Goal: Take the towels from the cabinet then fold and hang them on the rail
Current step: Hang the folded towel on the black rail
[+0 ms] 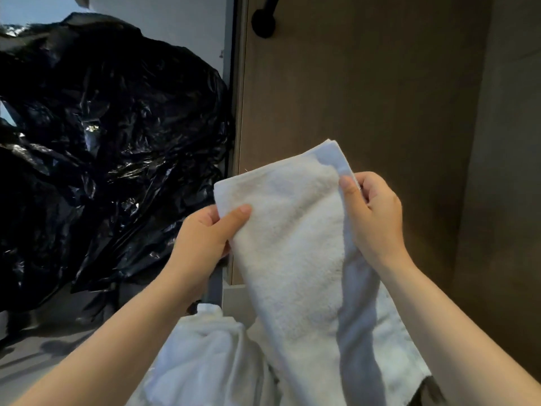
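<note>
1. A person holds a towel (292,244) up in front of them with both bare hands. It is white and folded over at the top, where layered edges show at the upper right corner.
2. The left hand (205,238) pinches the towel's left edge just below the upper left corner. The thumb is pressed on the front face and the fingers are curled behind the cloth.
3. The right hand (377,218) pinches the right edge near the upper right corner, with the thumb on the front and the fingers curled round the back.
4. The towel's top edge slopes, with the right corner higher than the left. The rest hangs down between the forearms toward the bottom of the view.
5. More white cloth (205,361) lies bunched under the left forearm, just beside the hanging towel. Another white patch shows behind the towel on the right. I cannot tell whether these are one piece or several.
6. A brown wooden panel (366,98) stands behind the towel. A black bracket (265,23) sits on it near the top edge, well above the towel and apart from it.
7. A crumpled black plastic bag (102,142) fills the left side, up against a grey upright frame (231,83) at the panel's left edge.
</note>
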A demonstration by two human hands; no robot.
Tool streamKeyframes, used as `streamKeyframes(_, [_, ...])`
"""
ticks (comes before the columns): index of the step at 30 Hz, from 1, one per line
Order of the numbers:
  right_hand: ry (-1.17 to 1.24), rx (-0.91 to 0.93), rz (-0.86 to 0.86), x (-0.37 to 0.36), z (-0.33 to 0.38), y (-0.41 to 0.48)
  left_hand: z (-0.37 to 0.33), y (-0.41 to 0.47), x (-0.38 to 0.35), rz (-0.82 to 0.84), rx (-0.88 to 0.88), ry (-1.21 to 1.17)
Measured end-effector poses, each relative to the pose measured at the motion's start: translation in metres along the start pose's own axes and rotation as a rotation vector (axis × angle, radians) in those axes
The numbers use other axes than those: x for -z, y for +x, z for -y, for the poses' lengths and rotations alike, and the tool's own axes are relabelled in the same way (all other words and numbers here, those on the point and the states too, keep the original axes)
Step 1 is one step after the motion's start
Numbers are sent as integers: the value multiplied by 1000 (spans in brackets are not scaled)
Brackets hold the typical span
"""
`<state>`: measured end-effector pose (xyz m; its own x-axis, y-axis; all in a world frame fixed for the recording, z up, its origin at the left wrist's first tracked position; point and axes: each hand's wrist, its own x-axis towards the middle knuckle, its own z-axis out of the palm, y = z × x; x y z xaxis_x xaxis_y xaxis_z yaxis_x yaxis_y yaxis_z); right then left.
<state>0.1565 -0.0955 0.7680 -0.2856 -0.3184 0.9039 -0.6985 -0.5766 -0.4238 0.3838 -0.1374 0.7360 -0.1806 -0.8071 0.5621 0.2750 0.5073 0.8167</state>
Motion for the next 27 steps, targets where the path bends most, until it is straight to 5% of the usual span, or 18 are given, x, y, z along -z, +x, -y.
streamKeyframes(14, [-320, -85, -202, 130, 71, 182, -159, 169, -133, 198, -64, -53])
streamKeyframes(27, [-706, -322, -276, 244, 113, 200, -171, 185, -257, 474, -54, -123])
